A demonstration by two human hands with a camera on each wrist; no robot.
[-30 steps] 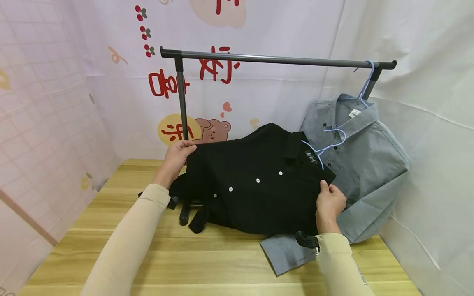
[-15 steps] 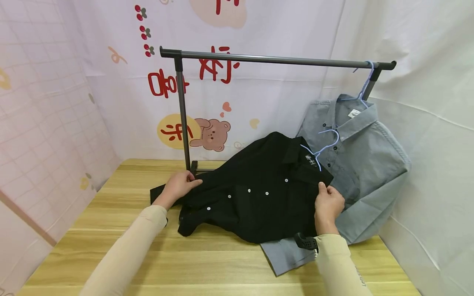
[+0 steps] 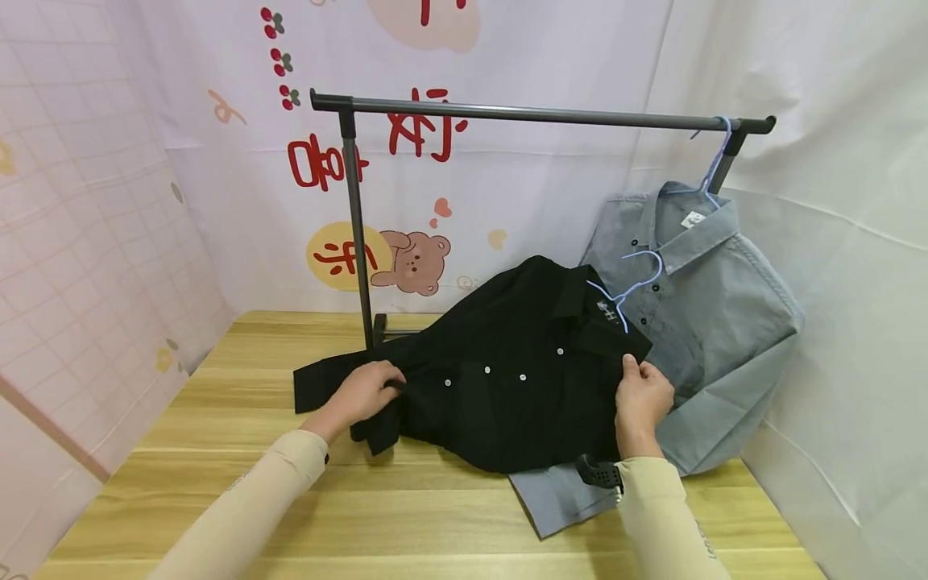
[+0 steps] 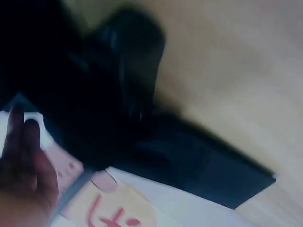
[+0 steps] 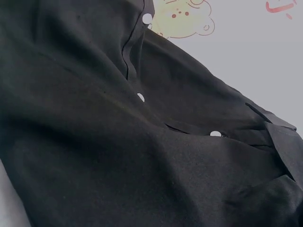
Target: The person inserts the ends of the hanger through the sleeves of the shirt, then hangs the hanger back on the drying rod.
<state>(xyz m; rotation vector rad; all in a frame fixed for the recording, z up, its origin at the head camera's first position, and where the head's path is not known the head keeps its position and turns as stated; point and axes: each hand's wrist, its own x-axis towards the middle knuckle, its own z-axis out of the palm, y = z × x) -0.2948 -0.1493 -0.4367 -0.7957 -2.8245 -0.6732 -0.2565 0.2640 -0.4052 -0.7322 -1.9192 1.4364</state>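
A black button-up shirt (image 3: 507, 411) lies slanted across the table, with white buttons down its front. A light-blue hanger (image 3: 622, 298) sits inside its collar, the hook sticking out. My right hand (image 3: 644, 403) pinches the shirt's near shoulder. At the shirt's lower end, my left hand (image 3: 366, 392) pinches a fold of the front; one sleeve stretches out to the left behind it. In the left wrist view, blurred fingers (image 4: 31, 142) show beside the dark cloth. Black fabric (image 5: 94, 132) fills most of the right wrist view, where the right hand is out of sight.
A dark metal clothes rack (image 3: 544, 114) stands behind the shirt. At its right end a grey shirt (image 3: 739, 314) hangs on another light-blue hanger (image 3: 714, 165), its grey sleeve (image 3: 565, 503) reaching onto the wooden table (image 3: 406, 524). A white curtain (image 3: 855, 322) borders the right.
The raised lower end of the black shirt has come down onto the table. My left hand has moved down, then slightly right, folding the front edge. The right hand keeps its hold.
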